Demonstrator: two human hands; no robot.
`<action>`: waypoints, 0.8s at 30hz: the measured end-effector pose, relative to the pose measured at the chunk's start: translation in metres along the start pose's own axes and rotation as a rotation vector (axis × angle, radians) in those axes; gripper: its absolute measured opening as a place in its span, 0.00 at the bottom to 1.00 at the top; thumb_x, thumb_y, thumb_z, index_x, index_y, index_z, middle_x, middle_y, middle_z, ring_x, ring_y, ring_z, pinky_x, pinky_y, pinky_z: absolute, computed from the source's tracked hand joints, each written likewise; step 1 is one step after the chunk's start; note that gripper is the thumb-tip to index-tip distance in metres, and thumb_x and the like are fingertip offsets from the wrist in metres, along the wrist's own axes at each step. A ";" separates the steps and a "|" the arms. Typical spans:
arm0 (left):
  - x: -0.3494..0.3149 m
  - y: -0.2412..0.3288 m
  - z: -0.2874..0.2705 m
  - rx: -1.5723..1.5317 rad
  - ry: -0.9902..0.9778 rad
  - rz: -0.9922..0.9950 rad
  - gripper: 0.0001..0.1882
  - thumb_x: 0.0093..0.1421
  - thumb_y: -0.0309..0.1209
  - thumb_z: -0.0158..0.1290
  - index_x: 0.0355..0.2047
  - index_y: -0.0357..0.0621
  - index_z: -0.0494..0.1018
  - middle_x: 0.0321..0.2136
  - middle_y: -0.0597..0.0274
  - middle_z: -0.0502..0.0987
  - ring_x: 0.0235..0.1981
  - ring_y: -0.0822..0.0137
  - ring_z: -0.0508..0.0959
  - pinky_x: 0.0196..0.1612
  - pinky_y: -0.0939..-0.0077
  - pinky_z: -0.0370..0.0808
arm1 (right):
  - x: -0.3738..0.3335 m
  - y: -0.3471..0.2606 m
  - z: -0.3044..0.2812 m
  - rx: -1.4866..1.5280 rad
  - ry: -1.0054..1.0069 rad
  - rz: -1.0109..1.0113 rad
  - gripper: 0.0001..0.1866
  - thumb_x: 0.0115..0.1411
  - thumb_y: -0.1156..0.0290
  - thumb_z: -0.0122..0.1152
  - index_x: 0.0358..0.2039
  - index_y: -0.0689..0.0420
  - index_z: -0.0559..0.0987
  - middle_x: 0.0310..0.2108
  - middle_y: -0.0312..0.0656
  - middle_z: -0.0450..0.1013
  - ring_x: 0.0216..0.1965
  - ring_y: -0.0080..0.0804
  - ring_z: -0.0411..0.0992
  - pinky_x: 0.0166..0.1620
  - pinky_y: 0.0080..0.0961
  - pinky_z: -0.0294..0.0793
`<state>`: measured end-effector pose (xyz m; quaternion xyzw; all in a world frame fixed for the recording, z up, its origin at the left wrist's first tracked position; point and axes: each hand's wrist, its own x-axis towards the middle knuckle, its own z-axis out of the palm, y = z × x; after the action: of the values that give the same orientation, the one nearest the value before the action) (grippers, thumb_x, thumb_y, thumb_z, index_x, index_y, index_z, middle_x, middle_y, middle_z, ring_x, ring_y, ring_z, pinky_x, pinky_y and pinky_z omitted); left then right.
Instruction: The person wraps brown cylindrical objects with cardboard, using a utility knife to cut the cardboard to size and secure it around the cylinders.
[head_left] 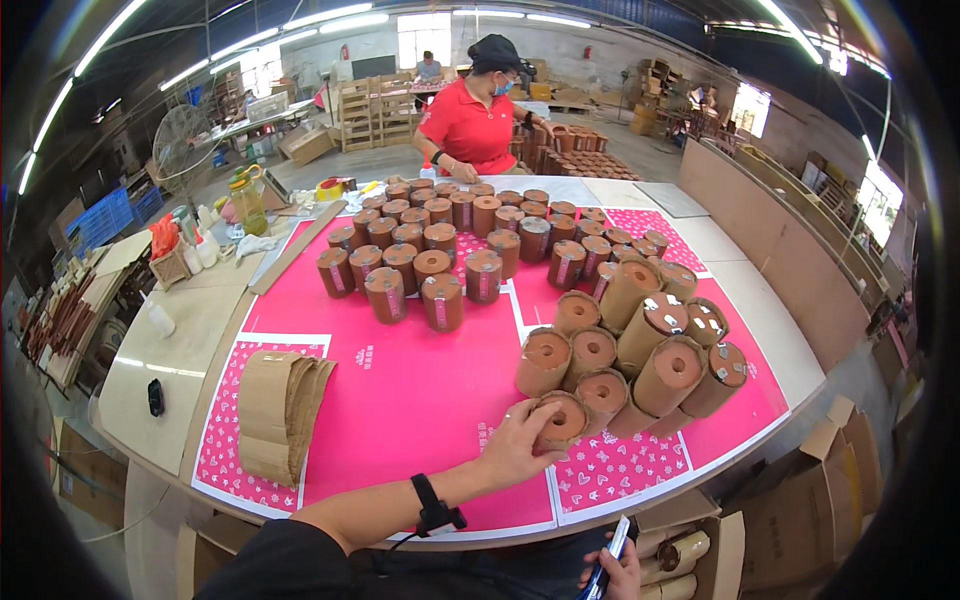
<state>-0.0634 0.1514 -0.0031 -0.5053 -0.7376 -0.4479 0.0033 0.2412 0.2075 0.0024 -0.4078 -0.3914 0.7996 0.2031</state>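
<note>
My left hand (516,440), a black band on its wrist, reaches across the pink sheet (420,400). Its fingers are closed round the near side of a cardboard-wrapped brown cylinder (562,414) with a hole in its top. Low at the front edge, my right hand (622,572) grips a blue and white utility knife (604,566), pointing up. Beyond the left hand, more wrapped cylinders (670,376) are stacked, some in a second layer. Bent cardboard sheets (278,415) lie in a pile at the left.
Many bare brown cylinders (442,302) stand across the table's far half. A co-worker in a red shirt (478,128) stands behind them, one hand near the cylinders. An open carton (728,560) with wrapped rolls sits below the front edge. A wooden strip (298,248) lies at the left.
</note>
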 end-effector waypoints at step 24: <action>-0.103 0.044 -0.133 0.024 -0.461 -0.455 0.52 0.55 0.57 0.63 0.71 0.47 0.52 0.68 0.34 0.51 0.65 0.35 0.62 0.62 0.49 0.69 | 0.006 0.009 0.064 -0.475 -0.344 -0.099 0.21 0.68 0.72 0.59 0.61 0.59 0.72 0.39 0.38 0.79 0.29 0.19 0.72 0.33 0.16 0.70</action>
<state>-0.0397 -0.0096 0.0578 -0.4153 -0.8183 -0.3022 -0.2580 0.1853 0.1766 0.0157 -0.2827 -0.6157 0.7321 0.0715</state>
